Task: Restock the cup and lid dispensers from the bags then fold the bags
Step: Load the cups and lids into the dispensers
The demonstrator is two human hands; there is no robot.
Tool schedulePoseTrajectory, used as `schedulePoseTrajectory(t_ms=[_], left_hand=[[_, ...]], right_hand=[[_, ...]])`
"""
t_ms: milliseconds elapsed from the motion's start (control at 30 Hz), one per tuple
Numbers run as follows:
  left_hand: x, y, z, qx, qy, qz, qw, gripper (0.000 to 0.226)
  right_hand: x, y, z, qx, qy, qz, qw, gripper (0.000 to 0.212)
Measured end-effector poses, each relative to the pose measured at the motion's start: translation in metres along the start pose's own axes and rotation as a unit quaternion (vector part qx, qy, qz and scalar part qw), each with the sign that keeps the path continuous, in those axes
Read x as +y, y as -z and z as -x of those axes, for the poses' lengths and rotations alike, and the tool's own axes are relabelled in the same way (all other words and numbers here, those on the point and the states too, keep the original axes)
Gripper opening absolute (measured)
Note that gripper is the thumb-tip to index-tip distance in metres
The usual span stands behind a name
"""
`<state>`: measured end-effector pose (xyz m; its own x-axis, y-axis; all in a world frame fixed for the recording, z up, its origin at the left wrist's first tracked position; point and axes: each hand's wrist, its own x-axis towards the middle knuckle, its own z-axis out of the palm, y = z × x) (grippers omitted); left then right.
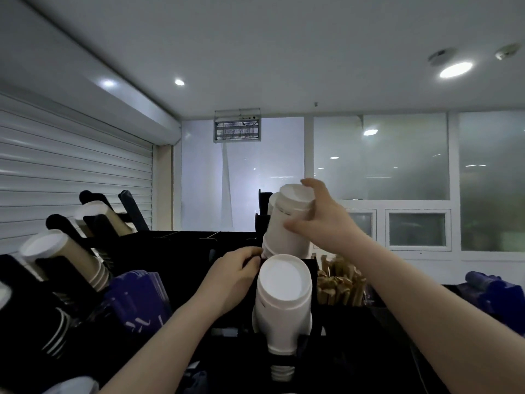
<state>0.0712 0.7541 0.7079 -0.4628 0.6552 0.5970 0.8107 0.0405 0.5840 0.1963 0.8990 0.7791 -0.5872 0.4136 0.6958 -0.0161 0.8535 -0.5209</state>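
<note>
Restocking cups: right hand (322, 223) grips the stack (277, 237); left hand (235, 273) curls at its base, hold unclear. Next, seat it straight.

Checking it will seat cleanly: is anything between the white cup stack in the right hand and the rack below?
Nothing visible blocks it. The right hand grips the white cup stack; its lower end is already at the rack, pinched by the left hand. The front cup stack hides the seat itself.
</note>
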Motion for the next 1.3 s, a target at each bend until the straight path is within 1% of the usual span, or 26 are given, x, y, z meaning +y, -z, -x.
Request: schedulePoseTrajectory(t_ms=[100, 200, 233, 300, 333, 467, 667, 733, 867, 1033, 1167, 1300], left_hand=[[-0.003, 0.000, 0.001, 0.021, -0.007, 0.054, 0.998, 0.034], [-0.012, 0.000, -0.001, 0.059, 0.013, 0.087, 0.994, 0.025], [-0.016, 0.000, -0.002, 0.064, 0.023, 0.088, 0.994, 0.029], [-0.022, 0.000, -0.005, 0.071, 0.038, 0.098, 0.992, 0.041], [-0.024, 0.001, -0.007, 0.077, 0.040, 0.104, 0.991, 0.042], [-0.032, 0.005, -0.012, 0.104, 0.037, 0.133, 0.985, 0.038], [-0.043, 0.011, -0.011, 0.121, 0.024, 0.142, 0.982, 0.036], [-0.044, 0.012, -0.010, 0.120, 0.020, 0.145, 0.982, 0.035], [-0.045, 0.013, -0.005, 0.107, 0.016, 0.142, 0.984, 0.036], [-0.047, 0.012, -0.005, 0.098, 0.018, 0.136, 0.986, 0.035], [-0.045, 0.007, -0.004, 0.087, 0.013, 0.134, 0.987, 0.035], [-0.042, 0.004, -0.004, 0.084, 0.002, 0.141, 0.986, 0.034]], right_hand=[[0.004, 0.007, -0.004, 0.000, -0.041, -0.041, 0.998, 0.071], [0.011, 0.007, -0.004, 0.049, -0.052, -0.104, 0.992, 0.066], [0.012, 0.007, -0.003, 0.061, -0.046, -0.116, 0.990, 0.065], [0.012, 0.007, -0.002, 0.066, -0.027, -0.116, 0.991, 0.065], [0.011, 0.007, -0.002, 0.064, -0.018, -0.113, 0.991, 0.065], [0.006, 0.010, -0.004, 0.063, -0.002, -0.128, 0.990, 0.067], [-0.001, 0.010, -0.011, 0.049, -0.017, -0.145, 0.988, 0.062], [0.001, 0.007, -0.010, 0.034, -0.022, -0.123, 0.992, 0.064], [0.004, -0.002, -0.006, 0.000, -0.002, -0.032, 0.999, 0.068], [-0.002, -0.013, -0.003, -0.063, 0.059, 0.074, 0.994, 0.073], [-0.006, -0.014, -0.011, -0.103, 0.063, 0.076, 0.990, 0.072], [-0.001, -0.008, -0.012, -0.097, 0.055, 0.032, 0.993, 0.073]])
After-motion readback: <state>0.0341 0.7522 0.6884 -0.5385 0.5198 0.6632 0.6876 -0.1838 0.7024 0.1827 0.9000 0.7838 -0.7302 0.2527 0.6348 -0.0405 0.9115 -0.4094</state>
